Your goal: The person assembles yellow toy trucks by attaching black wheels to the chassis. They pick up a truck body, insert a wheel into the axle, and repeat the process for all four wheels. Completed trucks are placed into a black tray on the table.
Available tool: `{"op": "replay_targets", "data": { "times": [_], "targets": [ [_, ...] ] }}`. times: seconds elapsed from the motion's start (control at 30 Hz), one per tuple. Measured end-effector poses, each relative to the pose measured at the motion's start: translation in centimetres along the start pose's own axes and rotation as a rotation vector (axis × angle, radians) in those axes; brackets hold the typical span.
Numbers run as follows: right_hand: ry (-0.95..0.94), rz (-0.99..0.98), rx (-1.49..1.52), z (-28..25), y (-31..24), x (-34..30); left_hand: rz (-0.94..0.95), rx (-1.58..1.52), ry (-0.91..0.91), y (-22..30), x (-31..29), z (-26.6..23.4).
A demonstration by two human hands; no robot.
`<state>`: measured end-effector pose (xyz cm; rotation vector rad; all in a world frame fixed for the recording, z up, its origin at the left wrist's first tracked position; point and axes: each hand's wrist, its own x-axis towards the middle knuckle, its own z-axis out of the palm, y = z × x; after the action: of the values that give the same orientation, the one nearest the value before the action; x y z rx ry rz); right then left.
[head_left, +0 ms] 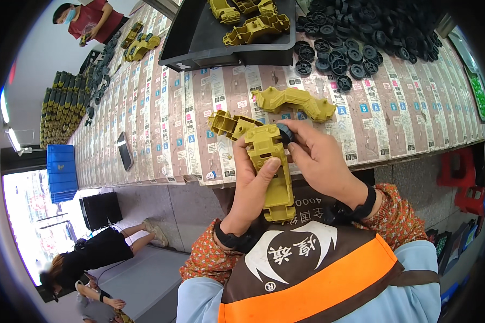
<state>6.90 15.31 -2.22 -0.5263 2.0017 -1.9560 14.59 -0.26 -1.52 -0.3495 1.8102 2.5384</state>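
A: How far has the work got?

B: At frame centre a yellow toy chassis (272, 161) is clamped by the left hand (251, 185); a black wheel (283, 133) is pinched against it by the right hand (320, 159).

A: What's left?

B: Beyond, another yellow chassis (295, 102) lies wheel-less; a pile of black wheels (361, 37) is seen upper right.

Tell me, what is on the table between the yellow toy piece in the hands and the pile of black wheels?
In the head view, another yellow plastic piece lies on the table between the held yellow chassis and the black wheels.
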Motion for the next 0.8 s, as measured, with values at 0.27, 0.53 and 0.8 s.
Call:
{"op": "replay_targets", "data": {
  "times": [0.27, 0.53, 0.8],
  "targets": [
    [-0.066, -0.053, -0.375, -0.9, -1.8, -2.1, 0.076, 0.305, -0.116, -0.5, 0.3, 0.6],
    [-0.006, -0.003, -0.442, -6.7, -3.0, 0.8, -0.114, 0.076, -0.208, 1.1, 2.3, 2.4],
    [0.095, 0.09, -1.067, -17.0, 4.3, 8.1, 0.071, 0.147, 0.051, -3.9, 4.5, 0.0]
  ]
}}
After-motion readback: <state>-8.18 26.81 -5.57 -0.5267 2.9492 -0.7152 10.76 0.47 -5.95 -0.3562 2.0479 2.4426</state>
